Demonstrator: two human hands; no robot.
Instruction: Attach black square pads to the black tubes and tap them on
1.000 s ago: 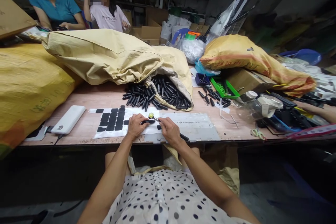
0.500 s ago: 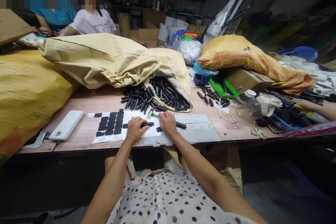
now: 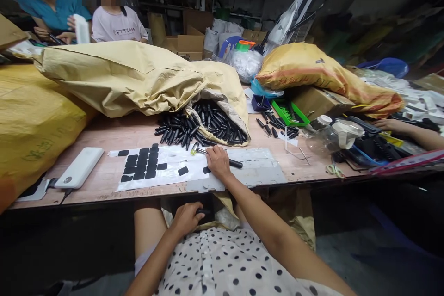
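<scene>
Currently, right hand (image 3: 218, 162) is gripping small mallet (image 3: 236, 163), fingers wrapping around shaft over grey board (image 3: 260, 166); yellow head is pointing toward ten o'clock. At seven o'clock from right hand, beyond near edge of table (image 3: 104, 188), left hand (image 3: 188, 218) is pinching black tubular part (image 3: 201, 211), mostly hidden. White sheet (image 3: 169, 152) is bearing rounded black squares (image 3: 141, 164) at nine o'clock; black tubular heap (image 3: 213, 122) is filling mouth of tan sack (image 3: 138, 78) at eleven.

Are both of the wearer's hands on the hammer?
No, only the right hand holds the hammer, while the left hand is below the table edge.
</scene>
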